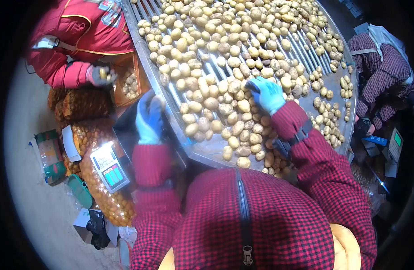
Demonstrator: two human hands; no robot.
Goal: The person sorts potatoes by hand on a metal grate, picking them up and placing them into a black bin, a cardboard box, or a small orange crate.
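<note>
Many potatoes (234, 61) lie spread over a slatted metal sorting table (198, 153). My right hand (266, 94), in a light-blue glove with a darker palm, is among them near the middle, its fingers bent inward. What those fingers close on is hidden. Past the table's left edge hovers my left hand (149, 119), in the same kind of glove and smeared by motion. A pale brownish patch shows beside its fingertips, too blurred to name. Below this hand is a dark container or sheet (128, 123).
An orange crate (139, 74) with potatoes stands left, beside a co-worker's gloved hand (102, 75). Filled potato sacks (96, 168) and a digital scale (110, 168) are nearer. Another person (387, 67) bends at the right, near a second scale (395, 143).
</note>
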